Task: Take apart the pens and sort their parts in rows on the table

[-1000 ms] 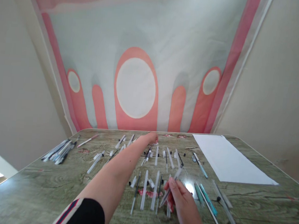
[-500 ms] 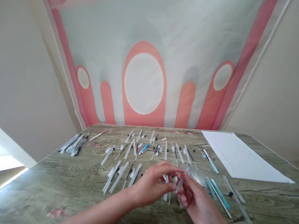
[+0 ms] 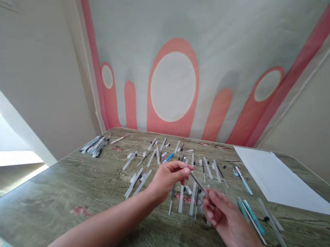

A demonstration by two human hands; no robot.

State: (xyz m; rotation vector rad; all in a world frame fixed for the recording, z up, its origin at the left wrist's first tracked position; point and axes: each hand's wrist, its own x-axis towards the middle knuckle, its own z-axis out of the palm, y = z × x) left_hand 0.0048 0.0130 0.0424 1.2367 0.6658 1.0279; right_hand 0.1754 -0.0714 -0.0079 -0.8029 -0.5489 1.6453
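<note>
My left hand [image 3: 169,179] is closed, thumb and forefinger pinching one end of a thin dark pen refill [image 3: 197,182]. The refill slants down to my right hand [image 3: 226,219], whose fingers are closed around its other end and what looks like a clear pen barrel, mostly hidden by them. Both hands are raised over the table. Beneath and between them lie translucent pen barrels [image 3: 181,201], dark refills [image 3: 171,200] and small caps. A blue pen [image 3: 168,157] lies just behind my left hand.
The wood-patterned table [image 3: 103,210] carries more pen parts [image 3: 132,161] in rows. A bundle of pens [image 3: 94,146] lies at the far left, a white sheet [image 3: 280,182] at the right. Teal pen parts [image 3: 254,218] and a loose clear barrel [image 3: 276,231] lie right of my right hand.
My left hand has come back from the far side of the table to my right hand. The dark refill now shows stretched between the hands, which have moved apart. The view has shifted.
</note>
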